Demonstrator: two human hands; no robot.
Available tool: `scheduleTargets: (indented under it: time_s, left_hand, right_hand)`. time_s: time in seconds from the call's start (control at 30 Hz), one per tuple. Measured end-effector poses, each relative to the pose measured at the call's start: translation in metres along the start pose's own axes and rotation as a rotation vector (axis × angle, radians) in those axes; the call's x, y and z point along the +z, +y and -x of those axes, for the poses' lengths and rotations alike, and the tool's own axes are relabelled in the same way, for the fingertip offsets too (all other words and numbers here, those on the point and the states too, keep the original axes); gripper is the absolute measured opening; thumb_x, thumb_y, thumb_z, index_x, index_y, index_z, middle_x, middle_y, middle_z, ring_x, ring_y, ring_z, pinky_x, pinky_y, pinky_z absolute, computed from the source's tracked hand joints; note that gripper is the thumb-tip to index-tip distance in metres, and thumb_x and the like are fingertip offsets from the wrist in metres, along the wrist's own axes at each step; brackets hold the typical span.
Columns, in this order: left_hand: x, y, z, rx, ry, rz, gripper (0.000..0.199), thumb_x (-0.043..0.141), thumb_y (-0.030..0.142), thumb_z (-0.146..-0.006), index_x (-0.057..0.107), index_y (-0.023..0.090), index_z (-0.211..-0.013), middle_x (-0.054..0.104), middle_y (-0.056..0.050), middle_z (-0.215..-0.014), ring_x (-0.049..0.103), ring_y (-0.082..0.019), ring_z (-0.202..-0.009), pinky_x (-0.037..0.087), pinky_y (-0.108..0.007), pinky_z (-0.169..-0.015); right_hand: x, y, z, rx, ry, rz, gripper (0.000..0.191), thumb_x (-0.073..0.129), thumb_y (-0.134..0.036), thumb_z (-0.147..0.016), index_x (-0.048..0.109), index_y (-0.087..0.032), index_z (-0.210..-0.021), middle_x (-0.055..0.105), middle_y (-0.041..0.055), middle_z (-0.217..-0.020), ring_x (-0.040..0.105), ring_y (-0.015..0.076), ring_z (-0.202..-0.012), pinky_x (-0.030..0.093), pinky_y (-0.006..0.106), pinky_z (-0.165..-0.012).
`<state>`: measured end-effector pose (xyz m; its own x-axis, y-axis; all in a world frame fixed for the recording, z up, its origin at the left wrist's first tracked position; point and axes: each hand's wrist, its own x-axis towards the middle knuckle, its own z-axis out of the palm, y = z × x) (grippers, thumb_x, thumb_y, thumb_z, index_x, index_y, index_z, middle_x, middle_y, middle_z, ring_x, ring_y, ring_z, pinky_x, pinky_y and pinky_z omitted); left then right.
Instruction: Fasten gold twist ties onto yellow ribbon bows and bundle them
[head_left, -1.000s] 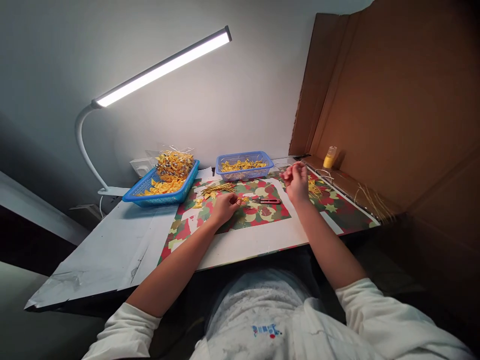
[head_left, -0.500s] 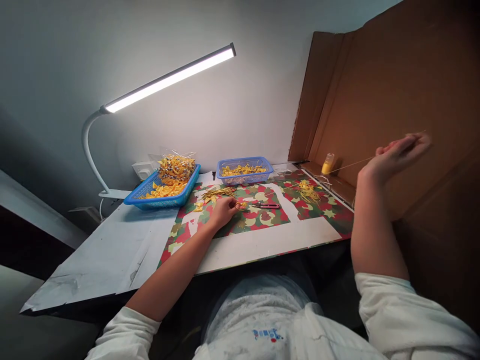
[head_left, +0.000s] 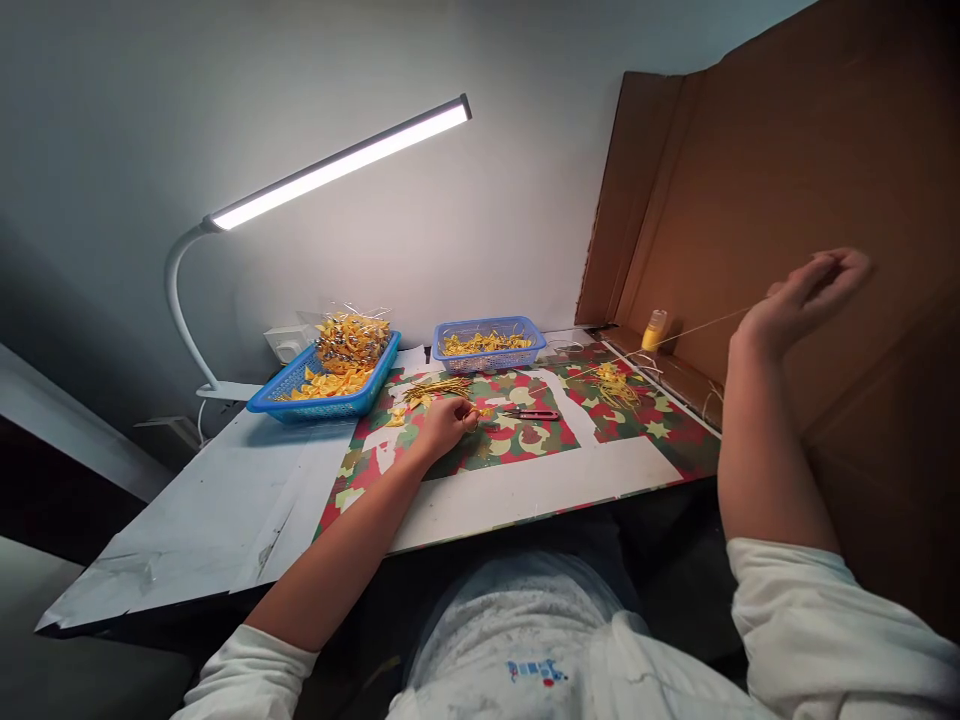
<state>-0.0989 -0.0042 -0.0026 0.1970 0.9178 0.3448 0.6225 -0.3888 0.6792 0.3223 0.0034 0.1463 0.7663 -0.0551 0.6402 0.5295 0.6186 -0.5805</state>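
Observation:
My left hand rests low over the patterned table sheet, fingers pinched on a small yellow flower piece. A thin pale thread stretches from near that piece up to my right hand, raised high at the right by the cardboard. Its fingers are curled closed around the thread, whose end I cannot make out. Just right of my left hand lie thread snips. Behind it is a bundle of thin yellow-brown stems, and a loose yellow petal piece lies to its left.
A blue basket of yellow pieces stands left, a periwinkle basket at the back. At right are a yellow stringy pile and a clear container with yellow inside. A lamp overhangs; a cardboard wall borders the right.
My right hand has moved a little further right and up, with the thread still stretched. My left hand stays in nearly the same place, still pinching.

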Motion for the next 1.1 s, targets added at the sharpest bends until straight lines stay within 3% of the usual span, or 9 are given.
scheduleTargets:
  time_s: [0.17, 0.3, 0.47, 0.7, 0.77, 0.83, 0.93, 1.0, 1.1]
  left_hand:
    - [-0.002, 0.001, -0.001, -0.045, 0.015, -0.013, 0.021, 0.061, 0.037, -0.078, 0.067, 0.02, -0.067, 0.063, -0.002, -0.06, 0.055, -0.017, -0.059, 0.039, -0.028, -0.058]
    - [-0.008, -0.009, -0.007, -0.034, 0.084, -0.037, 0.018, 0.059, 0.021, -0.073, 0.072, 0.021, -0.086, 0.073, -0.006, -0.085, 0.062, -0.021, -0.071, 0.047, -0.031, -0.067]
    - [-0.018, -0.004, -0.01, 0.109, 0.342, 0.02, 0.033, 0.051, 0.015, -0.077, 0.069, 0.018, -0.105, 0.071, -0.009, -0.107, 0.065, -0.023, -0.094, 0.051, -0.038, -0.087]
    - [-0.005, 0.073, -0.007, 0.313, -0.187, 0.504, 0.05, 0.061, 0.042, -0.086, 0.055, 0.025, -0.132, 0.052, -0.01, -0.143, 0.046, -0.027, -0.133, 0.038, -0.041, -0.108]
    - [-0.005, 0.098, -0.013, 0.274, -0.388, 0.769, 0.043, 0.061, 0.043, -0.088, 0.058, 0.024, -0.127, 0.065, -0.01, -0.123, 0.058, -0.024, -0.118, 0.045, -0.037, -0.097]
    - [-0.013, 0.115, -0.022, 0.148, -0.497, 1.029, 0.031, 0.053, 0.044, -0.093, 0.065, 0.017, -0.103, 0.067, -0.005, -0.077, 0.065, -0.017, -0.076, 0.05, -0.031, -0.075]
    - [-0.037, 0.114, -0.034, -0.005, -0.206, 1.381, 0.035, 0.044, 0.034, -0.099, 0.051, 0.018, -0.068, 0.037, 0.007, -0.047, 0.039, -0.007, -0.041, 0.038, -0.022, -0.05]
    - [-0.051, 0.097, -0.04, -0.044, -0.001, 1.452, 0.038, 0.038, 0.029, -0.101, 0.045, 0.019, -0.066, 0.032, 0.007, -0.048, 0.033, -0.006, -0.04, 0.035, -0.02, -0.048]
    - [-0.058, 0.059, -0.047, -0.092, 0.156, 1.334, 0.038, 0.033, 0.027, -0.102, 0.043, 0.019, -0.066, 0.037, 0.006, -0.051, 0.035, -0.006, -0.043, 0.038, -0.019, -0.05]
  right_hand:
    - [0.012, -0.009, 0.018, 0.204, -0.2, -0.291, 0.031, 0.034, 0.004, -0.088, 0.044, -0.021, -0.073, 0.037, -0.0066, -0.06, 0.033, 0.0064, -0.046, 0.027, 0.021, -0.046]
    - [0.025, -0.023, 0.033, 0.343, -0.41, -0.48, 0.027, 0.04, -0.001, -0.087, 0.045, -0.023, -0.072, 0.03, -0.0095, -0.049, 0.024, 0.007, -0.041, 0.028, 0.021, -0.045]
    - [0.042, -0.059, 0.058, 0.354, -0.747, -0.668, 0.01, 0.056, -0.028, -0.089, 0.051, -0.025, -0.082, 0.042, -0.0073, -0.057, 0.047, 0.0079, -0.049, 0.045, 0.023, -0.055]
    - [0.085, -0.129, 0.11, 0.342, -0.99, -0.8, 0.024, 0.061, -0.049, -0.088, 0.054, -0.027, -0.093, 0.061, -0.0033, -0.081, 0.066, 0.0105, -0.08, 0.054, 0.023, -0.067]
    - [0.103, -0.131, 0.123, 0.348, -1.035, -0.783, 0.026, 0.059, -0.051, -0.088, 0.053, -0.027, -0.095, 0.062, -0.0027, -0.083, 0.065, 0.0102, -0.082, 0.054, 0.022, -0.068]
    - [0.118, -0.121, 0.135, 0.369, -1.065, -0.739, 0.025, 0.06, -0.05, -0.088, 0.053, -0.026, -0.095, 0.061, -0.0025, -0.081, 0.063, 0.0086, -0.077, 0.053, 0.021, -0.067]
    - [0.125, -0.091, 0.158, 0.46, -1.082, -0.636, 0.023, 0.061, -0.045, -0.087, 0.053, -0.024, -0.09, 0.057, -0.0043, -0.07, 0.055, 0.0061, -0.062, 0.049, 0.019, -0.059]
    - [0.117, -0.071, 0.175, 0.557, -1.133, -0.561, 0.023, 0.065, -0.043, -0.083, 0.053, -0.023, -0.084, 0.052, -0.0061, -0.061, 0.049, 0.0056, -0.054, 0.045, 0.019, -0.053]
    - [0.096, -0.053, 0.201, 0.683, -1.282, -0.493, 0.025, 0.071, -0.039, -0.074, 0.054, -0.021, -0.077, 0.051, -0.0067, -0.056, 0.045, 0.0055, -0.049, 0.041, 0.019, -0.049]
